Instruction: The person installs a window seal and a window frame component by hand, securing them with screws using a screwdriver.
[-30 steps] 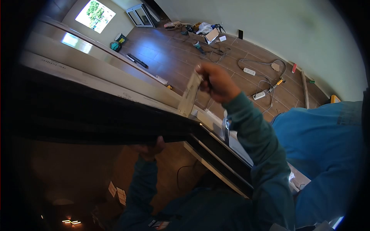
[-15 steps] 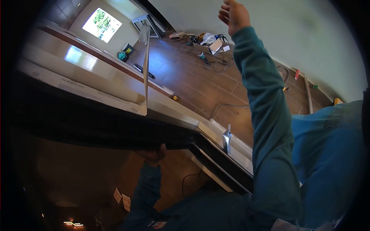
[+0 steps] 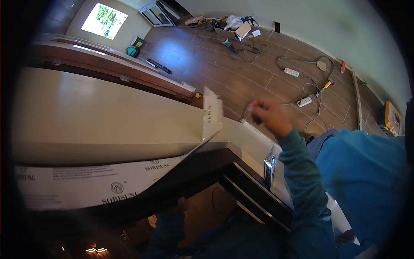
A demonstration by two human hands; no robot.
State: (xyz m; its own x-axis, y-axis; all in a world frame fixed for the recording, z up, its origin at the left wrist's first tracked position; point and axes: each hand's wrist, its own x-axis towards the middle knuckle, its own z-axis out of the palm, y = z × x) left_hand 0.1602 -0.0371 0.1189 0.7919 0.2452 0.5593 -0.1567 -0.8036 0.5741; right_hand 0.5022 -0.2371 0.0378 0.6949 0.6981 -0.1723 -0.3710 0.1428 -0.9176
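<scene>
A white protective film printed SOBISUNG (image 3: 142, 172) lies along a long black frame (image 3: 202, 166). Its loose end (image 3: 212, 110) is peeled up and stands above the frame's corner. My right hand (image 3: 271, 117) is in the air to the right of that end, with a gap between them. Its fingers look curled but are smeared by motion, and no object shows in them. Low in the shadow, my left hand (image 3: 180, 204) grips the lower edge of the black frame. Its thumb shows faintly; the other fingers are hidden. A crumpled silver foil piece (image 3: 270, 166) stands beside the frame near my right sleeve.
A cream panel (image 3: 108, 112) runs behind the frame. On the wooden floor lie power strips (image 3: 304, 102) with trailing cords, a power tool (image 3: 227, 44), a box of tools (image 3: 241, 31) and a yellow case (image 3: 391, 118). A window frame (image 3: 157, 14) leans at the back.
My right hand has come down from the top of the view towards the frame. The film's loose end has dropped, and its printed face now shows. The view has shifted; my left hand stays at the edge.
</scene>
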